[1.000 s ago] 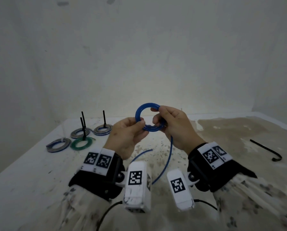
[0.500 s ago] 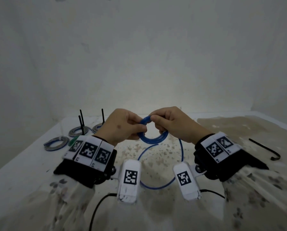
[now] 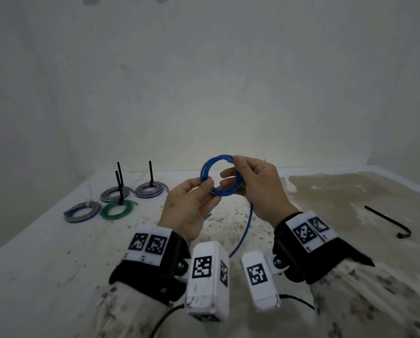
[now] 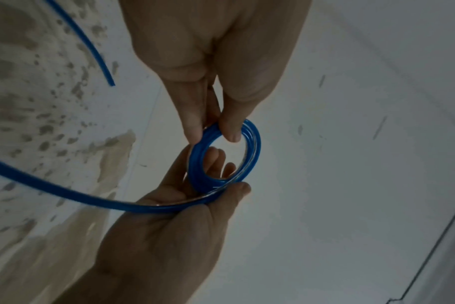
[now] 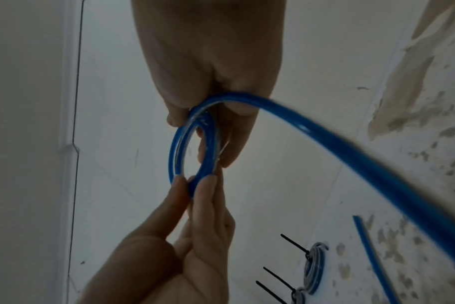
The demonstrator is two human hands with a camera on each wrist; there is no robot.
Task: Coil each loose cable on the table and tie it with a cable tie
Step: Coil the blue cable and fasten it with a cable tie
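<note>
Up above the middle of the tabletop (image 3: 57, 252), the shiny blue cable (image 3: 222, 175) is wound into a small round ring. Left hand (image 3: 189, 208) pinches its near side and right hand (image 3: 257, 189) pinches its far side, while a loose tail hangs down.

Bare pale walls (image 3: 204, 81), stained white table (image 3: 45, 264) in a corner, dim even light
</note>
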